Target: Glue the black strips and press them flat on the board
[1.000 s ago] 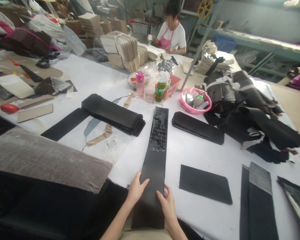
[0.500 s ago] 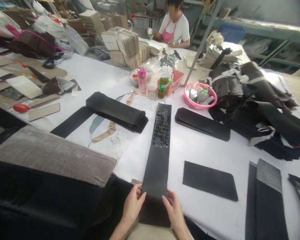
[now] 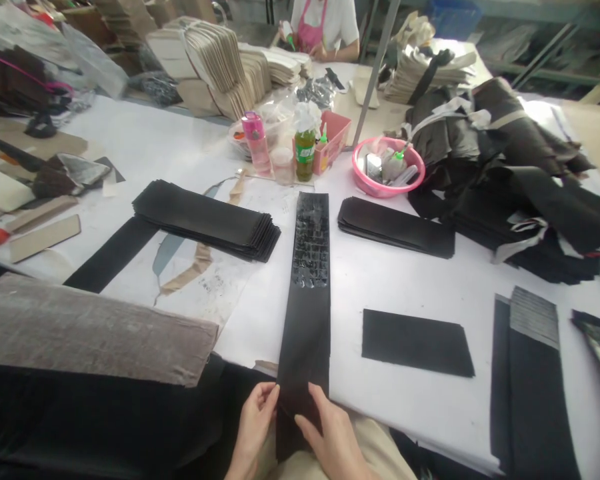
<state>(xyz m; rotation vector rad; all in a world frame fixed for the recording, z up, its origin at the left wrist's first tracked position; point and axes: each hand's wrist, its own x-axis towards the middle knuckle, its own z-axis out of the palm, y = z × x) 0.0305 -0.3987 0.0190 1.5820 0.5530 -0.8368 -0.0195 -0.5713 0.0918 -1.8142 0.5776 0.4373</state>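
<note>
A long black strip (image 3: 307, 327) runs from the middle of the white table over its near edge towards my lap. Its far part carries a glossy coating in a grid-like pattern. My left hand (image 3: 260, 410) pinches the strip's left edge near the table's front. On the right side of the strip, my right hand (image 3: 327, 430) lies over the surface, thumb and forefinger apart, the other fingers hidden. A stack of black strips (image 3: 205, 217) rests left of the long one, a smaller stack (image 3: 395, 225) to its right. Nearer me on the right lies a flat black piece (image 3: 417, 341).
A pink basin (image 3: 387, 190), a green bottle (image 3: 305, 153) and a pink bottle (image 3: 257, 143) stand farther back. Dark bundles (image 3: 510, 173) fill the right back. Grey-brown material (image 3: 95, 327) lies at left. Across the table a person in a pink apron (image 3: 311, 30) holds a small bottle.
My right hand has moved left onto the strip and spread its thumb and forefinger. My left hand stays at the left edge. The view has tilted down and shifted slightly.
</note>
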